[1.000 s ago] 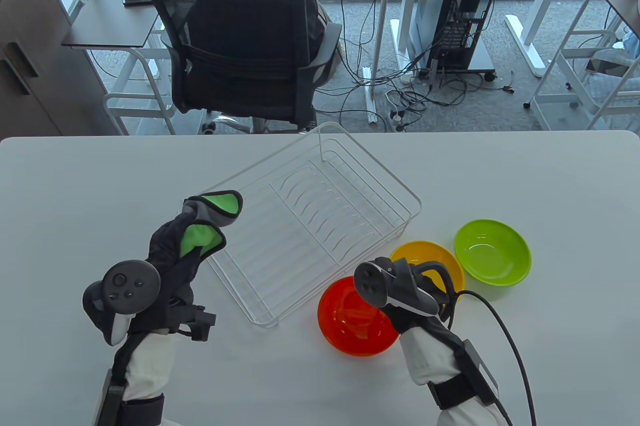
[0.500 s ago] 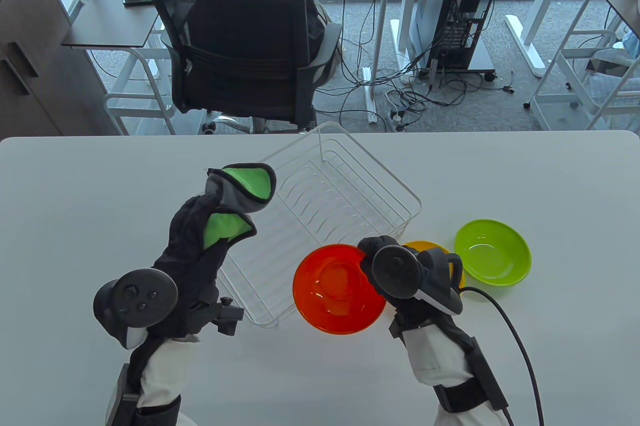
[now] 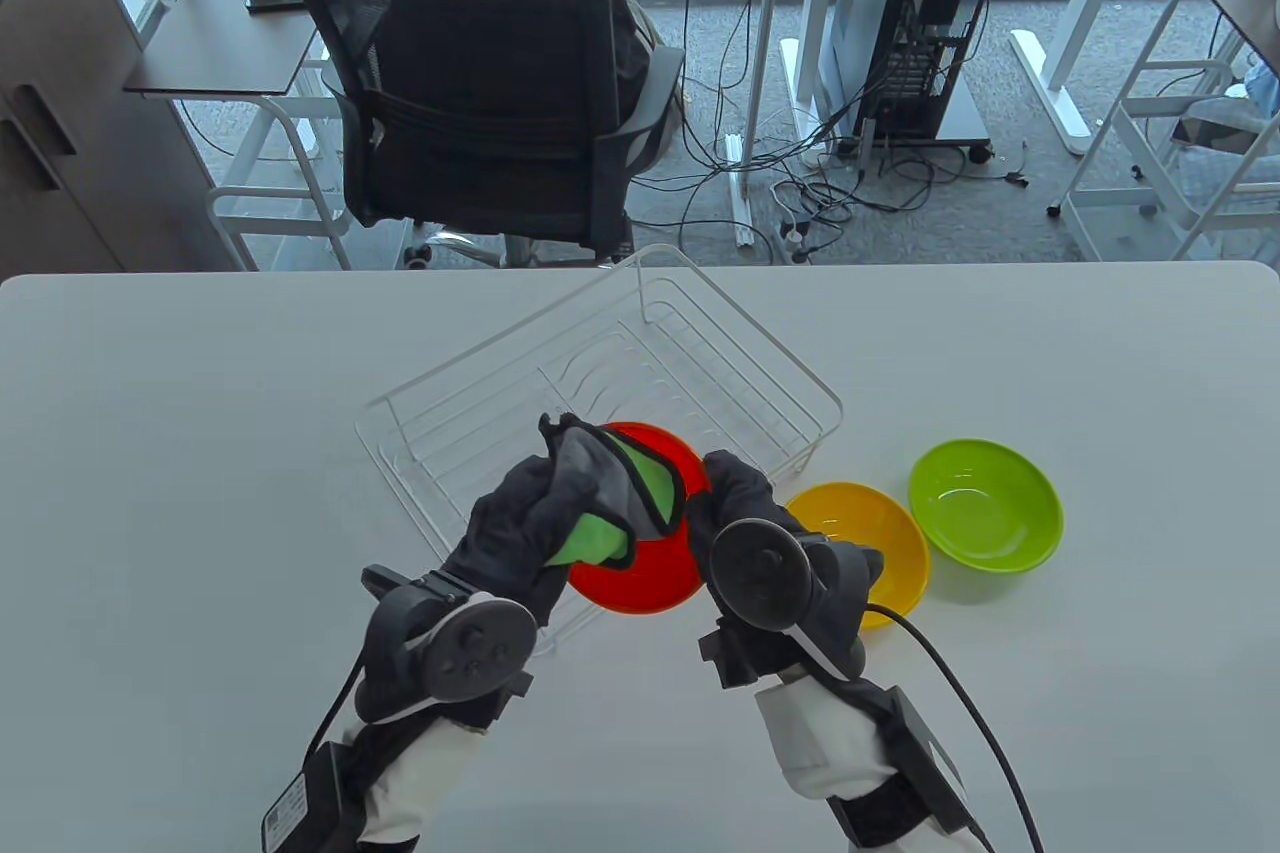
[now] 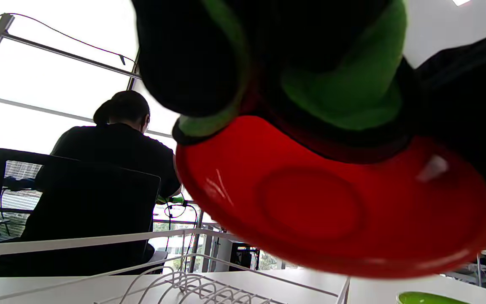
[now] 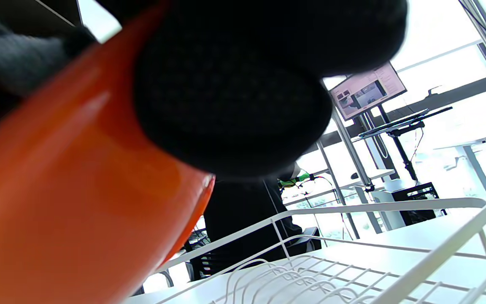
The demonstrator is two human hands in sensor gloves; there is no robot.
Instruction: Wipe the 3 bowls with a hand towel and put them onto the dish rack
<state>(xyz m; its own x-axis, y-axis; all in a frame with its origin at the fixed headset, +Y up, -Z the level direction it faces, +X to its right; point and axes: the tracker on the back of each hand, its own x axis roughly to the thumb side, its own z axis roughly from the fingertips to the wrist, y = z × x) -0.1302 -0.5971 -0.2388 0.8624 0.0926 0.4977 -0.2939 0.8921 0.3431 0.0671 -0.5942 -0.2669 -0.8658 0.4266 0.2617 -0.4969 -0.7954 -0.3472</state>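
A red bowl (image 3: 640, 573) is held in the air above the near corner of the white wire dish rack (image 3: 700, 343). My right hand (image 3: 735, 498) grips the bowl's right rim; its dark fingers (image 5: 234, 97) wrap the rim in the right wrist view. My left hand (image 3: 540, 518) holds a green and grey hand towel (image 3: 625, 493) and presses it into the bowl. The left wrist view shows the red bowl's underside (image 4: 336, 207) with the towel (image 4: 348, 93) above it. A yellow bowl (image 3: 865, 533) and a green bowl (image 3: 985, 503) sit on the table right of the rack.
The white table (image 3: 150, 453) reaches to the left and front. Behind it stand a black office chair (image 3: 480, 113) with a person seated, desks, a computer tower (image 3: 920, 23) and floor cables.
My right hand has lifted the red bowl off the table and carried it left over the rack's near corner. My left hand has swung right with the towel into the bowl.
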